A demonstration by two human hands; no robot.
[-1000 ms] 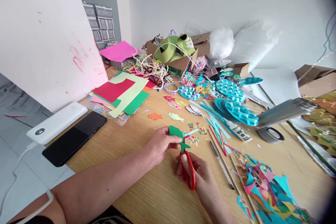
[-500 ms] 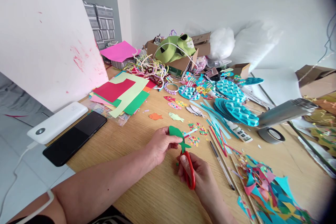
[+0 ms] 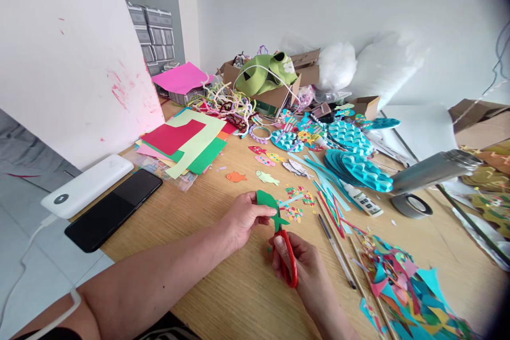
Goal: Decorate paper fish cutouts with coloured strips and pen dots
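My left hand (image 3: 244, 219) pinches a small green paper piece (image 3: 266, 201), rounded at one end with a forked tail-like end towards me. Red-handled scissors (image 3: 290, 263) are in my right hand (image 3: 303, 265), its fingers wrapped round the loops. The scissor blades reach up against the green paper, close to my left fingertips. Just beyond my hands lie an orange paper fish (image 3: 236, 176) and a pale green paper fish (image 3: 267, 178). Small coloured paper dots (image 3: 295, 214) are scattered right of the green piece.
A phone (image 3: 115, 210) and a white power bank (image 3: 87, 186) lie at left, near coloured paper sheets (image 3: 207, 155). On the right are a pen (image 3: 337, 251), wooden sticks, a glue bottle (image 3: 362, 200), a metal flask (image 3: 434, 171), black tape (image 3: 411, 205) and a heap of paper scraps (image 3: 414, 281).
Hardly anything differs. My right hand and the scissors have shifted very slightly to the right; the green paper stays in my left hand.
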